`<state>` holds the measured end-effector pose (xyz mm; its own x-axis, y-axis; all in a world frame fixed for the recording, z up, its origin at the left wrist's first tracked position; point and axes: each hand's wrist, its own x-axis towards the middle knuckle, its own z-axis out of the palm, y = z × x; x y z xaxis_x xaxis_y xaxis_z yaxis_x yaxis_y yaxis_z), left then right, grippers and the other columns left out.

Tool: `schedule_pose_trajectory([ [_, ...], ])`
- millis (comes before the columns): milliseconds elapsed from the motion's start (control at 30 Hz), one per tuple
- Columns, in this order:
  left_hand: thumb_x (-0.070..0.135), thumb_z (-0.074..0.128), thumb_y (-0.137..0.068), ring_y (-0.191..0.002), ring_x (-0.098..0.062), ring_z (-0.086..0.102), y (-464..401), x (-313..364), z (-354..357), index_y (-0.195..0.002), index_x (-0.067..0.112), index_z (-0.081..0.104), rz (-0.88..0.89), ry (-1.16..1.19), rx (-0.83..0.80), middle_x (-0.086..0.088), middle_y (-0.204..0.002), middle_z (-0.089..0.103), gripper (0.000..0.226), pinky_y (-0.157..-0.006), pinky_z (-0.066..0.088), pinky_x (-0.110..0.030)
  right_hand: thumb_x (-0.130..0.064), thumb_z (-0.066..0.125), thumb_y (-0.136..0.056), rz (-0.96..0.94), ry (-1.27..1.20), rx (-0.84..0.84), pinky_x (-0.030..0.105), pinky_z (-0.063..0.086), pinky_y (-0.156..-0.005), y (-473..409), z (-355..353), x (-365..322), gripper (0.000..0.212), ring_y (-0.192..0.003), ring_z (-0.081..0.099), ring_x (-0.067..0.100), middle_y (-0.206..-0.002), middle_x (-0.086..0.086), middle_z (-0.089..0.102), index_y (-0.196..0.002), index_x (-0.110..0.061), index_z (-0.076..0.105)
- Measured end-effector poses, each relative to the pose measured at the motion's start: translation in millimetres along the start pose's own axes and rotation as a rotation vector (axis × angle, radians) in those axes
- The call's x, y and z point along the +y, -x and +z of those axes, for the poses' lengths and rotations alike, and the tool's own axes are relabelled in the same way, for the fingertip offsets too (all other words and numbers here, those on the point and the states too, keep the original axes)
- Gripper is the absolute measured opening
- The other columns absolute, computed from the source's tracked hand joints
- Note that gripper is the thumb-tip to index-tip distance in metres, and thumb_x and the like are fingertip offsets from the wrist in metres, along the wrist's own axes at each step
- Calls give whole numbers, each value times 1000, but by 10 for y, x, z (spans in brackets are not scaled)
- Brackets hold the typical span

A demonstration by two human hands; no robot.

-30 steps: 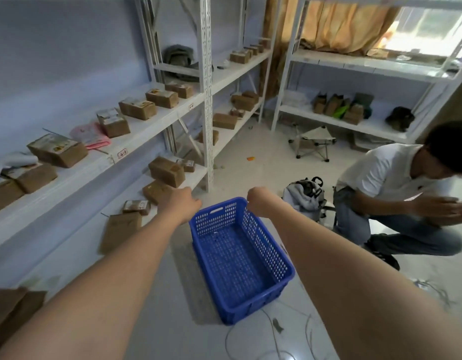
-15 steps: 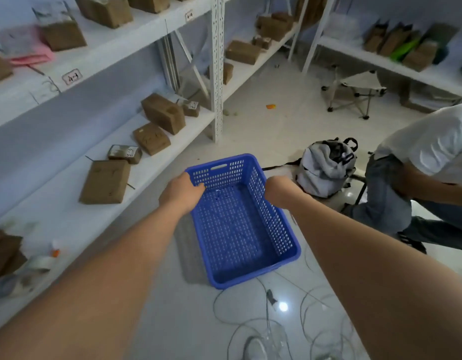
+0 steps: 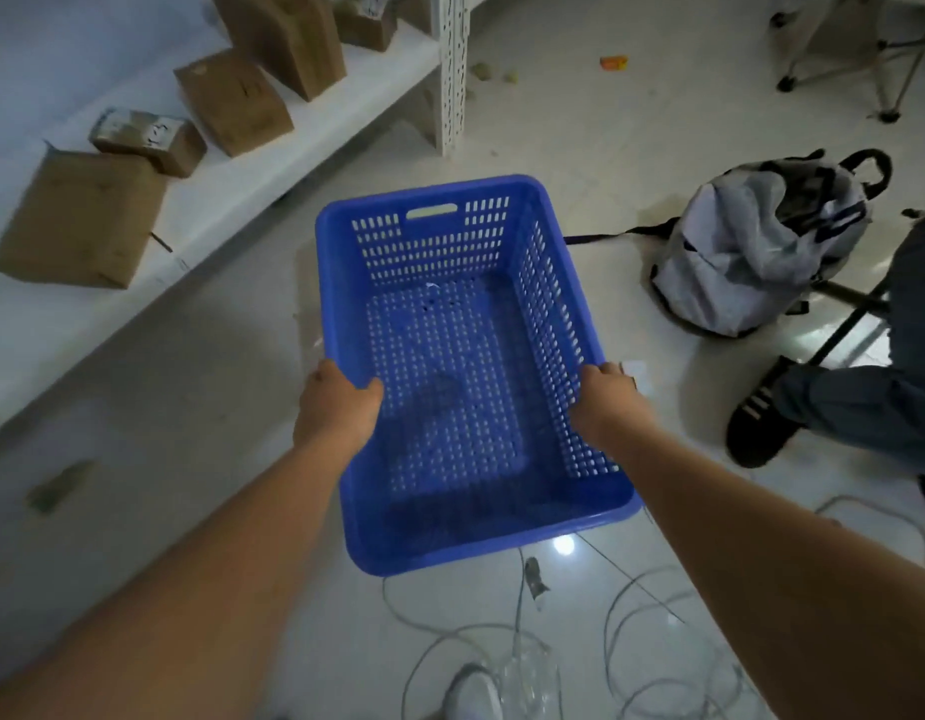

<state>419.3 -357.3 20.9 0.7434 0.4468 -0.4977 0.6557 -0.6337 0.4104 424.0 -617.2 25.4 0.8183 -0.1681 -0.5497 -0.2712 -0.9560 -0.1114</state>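
The empty blue perforated plastic basket (image 3: pixel 434 246) is gripped on both long rims, toward its near end: the left hand (image 3: pixel 336 407) is curled over the left rim with its thumb inside, and the right hand (image 3: pixel 606 400) is closed round the right rim. The basket thus lies between the hands and reaches well ahead of them, over the pale tiled floor (image 3: pixel 580 122). Whether it rests on the floor cannot be told. Because it is held behind its middle, the far end could dip if the grip were loosened. Loose white cables (image 3: pixel 534 582) lying just under the near edge could be snagged or stepped on. To the right, a grey backpack (image 3: pixel 751 252) and another person's dark shoe (image 3: pixel 756 428) are near enough to be struck by a swing. To the left, the low white shelf (image 3: pixel 242 189) with brown cardboard boxes (image 3: pixel 81 215) could be knocked.
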Motion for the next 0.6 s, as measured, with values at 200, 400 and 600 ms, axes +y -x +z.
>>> schedule_pose_trajectory([
  [200,34,59,-86,-131,-38,42,-235,-428,892,-146,1,24,-123,-16,56,-19,-145,39,76,-106,38,-49,-12,54,-84,160,-32,124,46,38,-102,-460,707,367,62,-133,30,34,-144,15,32,-140,-3,29],
  [400,38,54,-89,-135,-34,31,-444,-656,1248,-147,0,21,-273,-101,44,-16,-148,27,77,-101,40,-47,-21,48,-92,286,-203,76,46,35,-102,-749,1116,481,61,-130,33,36,-144,18,32,-145,-2,22],
  [600,29,63,-87,-129,-39,41,-792,-764,1281,-148,2,19,-383,134,50,-19,-149,31,80,-103,43,-50,-21,55,-87,373,-334,112,51,33,-107,-1011,1209,616,68,-131,34,38,-144,18,34,-144,-5,22],
])
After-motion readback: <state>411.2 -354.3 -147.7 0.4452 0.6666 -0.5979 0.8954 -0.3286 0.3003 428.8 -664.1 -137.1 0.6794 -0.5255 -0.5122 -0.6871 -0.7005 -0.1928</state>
